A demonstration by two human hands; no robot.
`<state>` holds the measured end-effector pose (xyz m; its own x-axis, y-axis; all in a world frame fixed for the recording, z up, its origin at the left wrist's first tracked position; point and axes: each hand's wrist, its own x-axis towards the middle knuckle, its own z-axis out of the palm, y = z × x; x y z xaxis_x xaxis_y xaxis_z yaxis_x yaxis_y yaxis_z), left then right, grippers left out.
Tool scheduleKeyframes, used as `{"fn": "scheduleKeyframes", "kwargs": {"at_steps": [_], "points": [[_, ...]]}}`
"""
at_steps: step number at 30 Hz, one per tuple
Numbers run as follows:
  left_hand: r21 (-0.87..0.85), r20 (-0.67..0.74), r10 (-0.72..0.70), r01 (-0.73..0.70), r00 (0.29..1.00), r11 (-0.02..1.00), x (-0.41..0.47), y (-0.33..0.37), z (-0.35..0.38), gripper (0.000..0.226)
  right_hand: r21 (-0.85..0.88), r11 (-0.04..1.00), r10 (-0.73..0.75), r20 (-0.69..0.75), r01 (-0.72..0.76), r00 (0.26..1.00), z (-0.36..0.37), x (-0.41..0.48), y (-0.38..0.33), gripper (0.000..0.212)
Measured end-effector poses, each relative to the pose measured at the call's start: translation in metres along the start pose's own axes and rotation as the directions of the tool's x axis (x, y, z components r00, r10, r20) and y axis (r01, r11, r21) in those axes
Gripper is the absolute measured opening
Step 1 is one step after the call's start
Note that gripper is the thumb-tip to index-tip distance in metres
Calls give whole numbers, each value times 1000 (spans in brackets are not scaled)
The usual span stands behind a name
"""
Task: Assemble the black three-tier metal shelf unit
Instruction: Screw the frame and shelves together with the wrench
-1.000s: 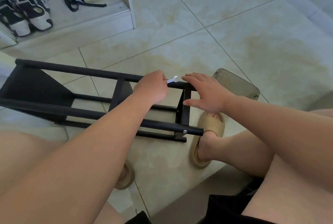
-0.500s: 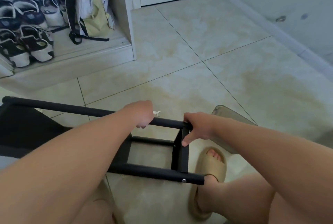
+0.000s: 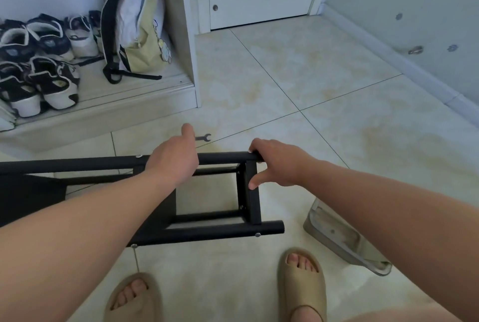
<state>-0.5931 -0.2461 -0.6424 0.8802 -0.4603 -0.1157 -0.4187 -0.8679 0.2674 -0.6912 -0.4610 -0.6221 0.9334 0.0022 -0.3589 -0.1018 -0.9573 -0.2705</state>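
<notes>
The black metal shelf frame point(image 3: 220, 231) lies on its side in front of me, with its long tubes running left to right and a dark shelf panel point(image 3: 28, 197) at the left. My left hand point(image 3: 173, 163) rests over the upper tube and pinches a small wrench point(image 3: 204, 137), which sticks out past the thumb. At the right end of that same tube, my right hand point(image 3: 274, 163) curls its fingers round it, its thumb against the short upright bar point(image 3: 252, 192). Silver screw heads show on the tubes.
A low white shoe cabinet point(image 3: 108, 111) with several shoes and a backpack point(image 3: 137, 23) stands at the back left. A clear plastic tray point(image 3: 344, 241) lies on the tiled floor at the right. My sandalled feet point(image 3: 302, 282) are below the frame. The wall runs along the right.
The view has risen and tilted up, showing more of the room. My right hand went from lying flat on the frame's corner to gripping the tube end. The left hand keeps the wrench.
</notes>
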Motion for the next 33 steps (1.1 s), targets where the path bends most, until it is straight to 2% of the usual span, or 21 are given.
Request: {"fn": "scheduleKeyframes", "kwargs": {"at_steps": [4,6,11,15,21,25,27,30,33], "points": [[38,-39,-20,22,999,999,-7,-3,2,30,-121,992,-61,-119,46,991,16,4,-8,66],[-1,-20,-38,37,999,999,-11,-5,12,31,-175,984,-61,-165,32,984,26,6,-10,59],[-52,64,-43,47,997,998,1,-10,45,36,-173,985,-14,-220,-25,975,45,29,0,45],[-80,118,-45,55,992,995,11,-11,69,31,-162,985,26,-180,-55,983,66,43,18,40],[-58,157,-35,45,987,997,17,-21,108,14,-191,982,-25,-141,-3,990,102,56,35,32],[-25,248,-59,67,967,997,8,-30,137,7,-153,988,-31,-41,25,999,127,55,36,22],[-42,273,-60,74,960,996,4,-37,149,6,-121,991,-54,3,54,999,136,51,37,23],[-80,350,-69,103,934,991,7,-44,153,11,2,998,-68,76,68,995,136,47,40,37],[-57,569,-38,86,822,995,15,-50,148,19,-12,993,-119,111,121,987,137,49,45,61]]}}
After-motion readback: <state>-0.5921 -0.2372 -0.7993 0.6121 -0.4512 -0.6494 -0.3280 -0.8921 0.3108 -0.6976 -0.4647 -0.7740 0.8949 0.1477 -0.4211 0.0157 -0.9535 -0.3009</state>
